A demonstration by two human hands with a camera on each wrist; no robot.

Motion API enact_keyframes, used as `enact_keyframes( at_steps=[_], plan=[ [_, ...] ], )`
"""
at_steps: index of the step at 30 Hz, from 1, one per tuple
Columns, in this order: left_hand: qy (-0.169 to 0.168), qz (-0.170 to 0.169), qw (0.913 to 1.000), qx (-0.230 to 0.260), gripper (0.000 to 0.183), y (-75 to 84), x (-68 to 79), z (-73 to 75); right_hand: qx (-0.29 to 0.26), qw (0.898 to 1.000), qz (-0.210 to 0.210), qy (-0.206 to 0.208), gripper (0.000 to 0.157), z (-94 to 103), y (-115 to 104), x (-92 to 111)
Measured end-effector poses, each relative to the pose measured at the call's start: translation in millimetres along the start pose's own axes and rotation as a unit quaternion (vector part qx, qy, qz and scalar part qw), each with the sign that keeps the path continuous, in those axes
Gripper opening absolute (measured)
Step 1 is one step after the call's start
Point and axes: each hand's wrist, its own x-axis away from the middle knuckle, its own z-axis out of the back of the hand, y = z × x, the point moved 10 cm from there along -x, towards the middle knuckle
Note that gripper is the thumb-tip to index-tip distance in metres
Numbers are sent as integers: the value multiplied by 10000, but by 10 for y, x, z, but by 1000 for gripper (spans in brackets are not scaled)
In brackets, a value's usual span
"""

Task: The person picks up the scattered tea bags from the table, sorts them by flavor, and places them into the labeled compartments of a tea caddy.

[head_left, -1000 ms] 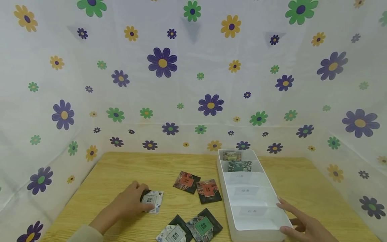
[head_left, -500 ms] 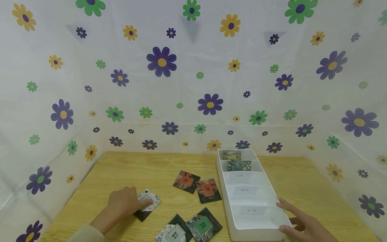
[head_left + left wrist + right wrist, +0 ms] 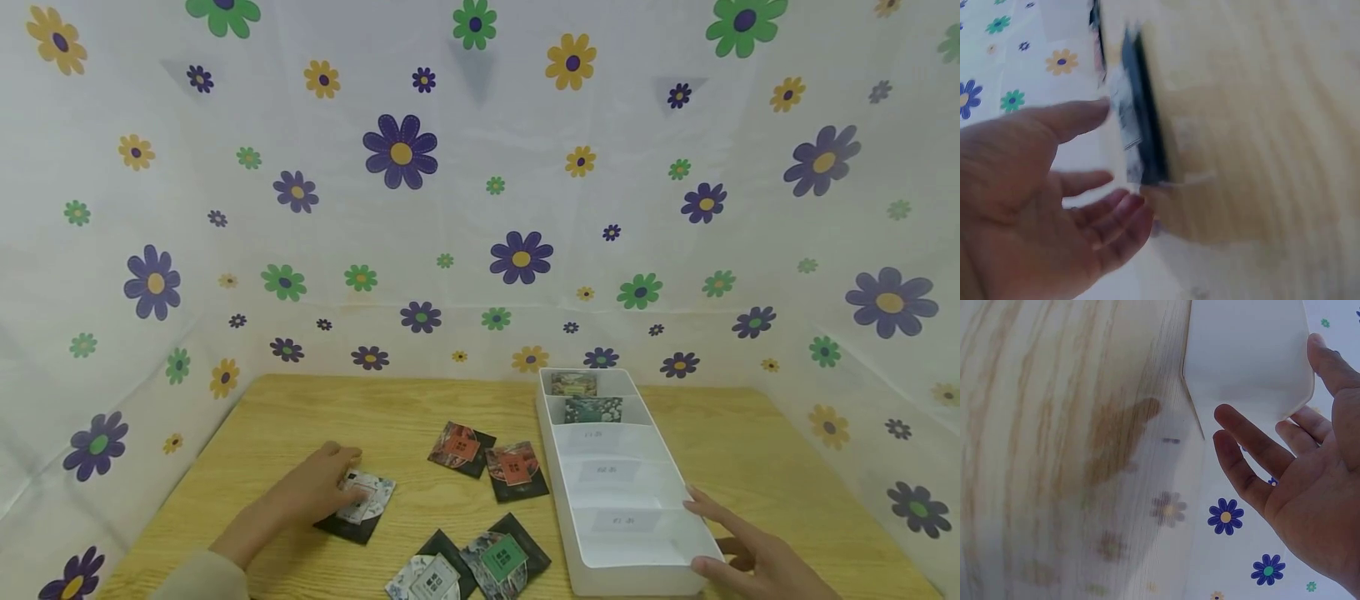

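A black packet with a white floral print [image 3: 377,497] lies on the table at the left, tilted in the head view. My left hand [image 3: 311,485] is at its left side, thumb over the printed face. In the left wrist view, the fingers of the left hand [image 3: 1047,206] are loosely spread beside the edge-on packet [image 3: 1149,119]; firm contact cannot be made out. My right hand [image 3: 765,558] rests at the near right corner of a white divided box [image 3: 630,582], index finger and thumb touching it. The right wrist view shows the right hand's fingers [image 3: 1257,456] extended and apart.
Two red-labelled packets [image 3: 461,450] [image 3: 517,472] lie left of the box. Nearer are another white-printed packet [image 3: 427,575] and a green-labelled one [image 3: 504,557], overlapping. The box's two far compartments hold a yellowish packet [image 3: 574,384] and a green packet [image 3: 592,410]. Flowered cloth [image 3: 450,208] encloses the table.
The white-printed packet has turned and shifted slightly left and nearer under my left hand, whose fingers have shifted around it. The right hand stays at the box.
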Motion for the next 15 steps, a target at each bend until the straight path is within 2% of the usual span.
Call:
enact_keyframes(
  at_steps=[3, 7, 10, 15],
  plan=[
    [-311, -603, 9976, 97, 57, 93, -2, -9, 19, 10000, -55, 31, 70, 1, 10, -5],
    [-575, -901, 9941, 189, 51, 128, 14, -13, -42, 9999, -95, 0, 71, -11, 6, -8],
    [-533, -845, 9945, 305, 47, 111, 13, 2, -82, 9999, -68, -42, 70, -15, -8, -5],
    [-411, -440, 9955, 734, 37, 1, -14, 5, -64, 9999, -90, -39, 70, -10, -26, 4]
  ],
)
